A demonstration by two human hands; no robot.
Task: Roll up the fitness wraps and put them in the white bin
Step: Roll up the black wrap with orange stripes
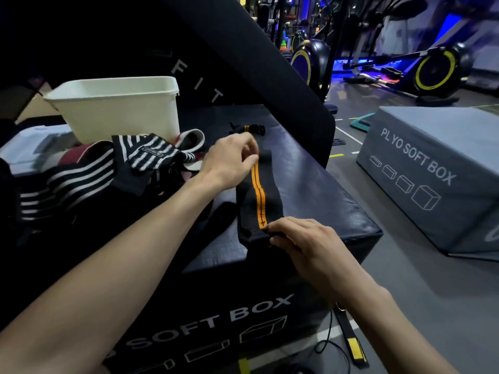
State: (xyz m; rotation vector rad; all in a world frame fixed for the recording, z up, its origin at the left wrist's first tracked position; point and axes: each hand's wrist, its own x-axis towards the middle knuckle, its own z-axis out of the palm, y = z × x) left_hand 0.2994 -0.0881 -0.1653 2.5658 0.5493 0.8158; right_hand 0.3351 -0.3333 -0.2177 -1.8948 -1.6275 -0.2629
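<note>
A black fitness wrap with an orange centre stripe (266, 195) lies stretched out flat on top of the black plyo soft box (310, 184). My left hand (232, 157) pinches the wrap near its far part. My right hand (299, 238) pinches the wrap's near end at the box's front edge. The wrap's far end (249, 128) lies bunched beyond my left hand. A heap of black-and-white striped wraps (89, 171) sits to the left. The white bin (118, 106) stands behind that heap, upright; its inside is hidden.
A grey plyo soft box (432, 171) stands on the floor to the right. A large black pad (243, 63) leans behind the work box. A black strap with yellow tip (351, 344) hangs below my right wrist. Exercise bikes (432, 68) stand in the background.
</note>
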